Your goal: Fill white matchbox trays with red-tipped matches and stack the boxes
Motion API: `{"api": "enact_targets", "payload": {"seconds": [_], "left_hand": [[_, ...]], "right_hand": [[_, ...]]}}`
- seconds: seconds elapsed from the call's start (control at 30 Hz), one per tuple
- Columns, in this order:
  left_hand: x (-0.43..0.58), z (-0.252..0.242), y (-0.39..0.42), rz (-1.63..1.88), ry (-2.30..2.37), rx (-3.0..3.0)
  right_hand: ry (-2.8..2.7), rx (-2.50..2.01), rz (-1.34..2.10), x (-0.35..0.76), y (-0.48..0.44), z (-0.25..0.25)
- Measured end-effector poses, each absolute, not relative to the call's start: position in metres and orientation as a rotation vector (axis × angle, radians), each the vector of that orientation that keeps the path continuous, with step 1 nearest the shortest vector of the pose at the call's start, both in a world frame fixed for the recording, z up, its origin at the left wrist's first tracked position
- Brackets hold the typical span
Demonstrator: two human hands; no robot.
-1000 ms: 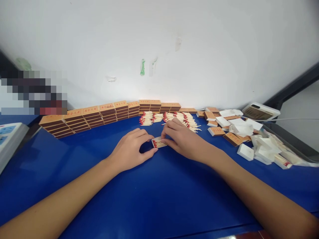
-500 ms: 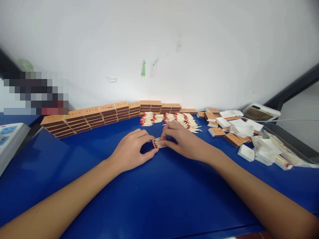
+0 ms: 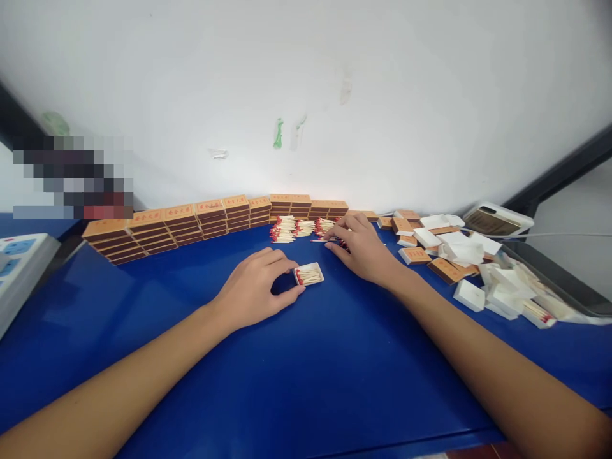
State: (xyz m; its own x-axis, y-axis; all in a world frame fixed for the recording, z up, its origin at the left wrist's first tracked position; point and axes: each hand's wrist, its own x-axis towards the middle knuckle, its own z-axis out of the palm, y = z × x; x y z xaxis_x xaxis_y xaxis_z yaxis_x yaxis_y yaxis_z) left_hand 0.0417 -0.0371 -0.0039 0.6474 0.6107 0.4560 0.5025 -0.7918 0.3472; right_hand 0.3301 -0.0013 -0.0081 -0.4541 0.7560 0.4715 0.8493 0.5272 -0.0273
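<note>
My left hand point(image 3: 255, 287) grips the left end of a small white matchbox tray point(image 3: 321, 278) between thumb and forefinger. Inside the tray lie several wooden matches point(image 3: 310, 275), their red heads toward my left hand. Farther back, my right hand point(image 3: 361, 248) is at the loose match pile, thumb and fingers curled around some matches point(image 3: 342, 243). My palm and fingers hide much of that part of the pile. Other loose matches point(image 3: 284, 229) lie in bunches to its left.
Stacked matchboxes point(image 3: 176, 224) line the wall at the back left. On the right are scattered matchboxes point(image 3: 415, 255), white paper trays point(image 3: 461, 247), a phone point(image 3: 497, 218) and a dark tray point(image 3: 564, 274). A white power strip point(image 3: 23, 268) sits at the left edge of the blue table point(image 3: 268, 382).
My right hand has moved from the matchbox tray back and right to the loose matches, uncovering the matches in the tray. My left hand stays on the tray.
</note>
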Motion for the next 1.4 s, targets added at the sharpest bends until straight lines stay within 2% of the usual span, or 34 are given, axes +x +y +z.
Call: {"api": "enact_targets", "payload": {"seconds": [1.4], "left_hand": [[0.0414, -0.0048, -0.0365, 0.857, 0.911, 2.68]], "right_hand": [[-2.341, -1.279, -0.212, 0.3391, 0.0041, -0.0064]]}}
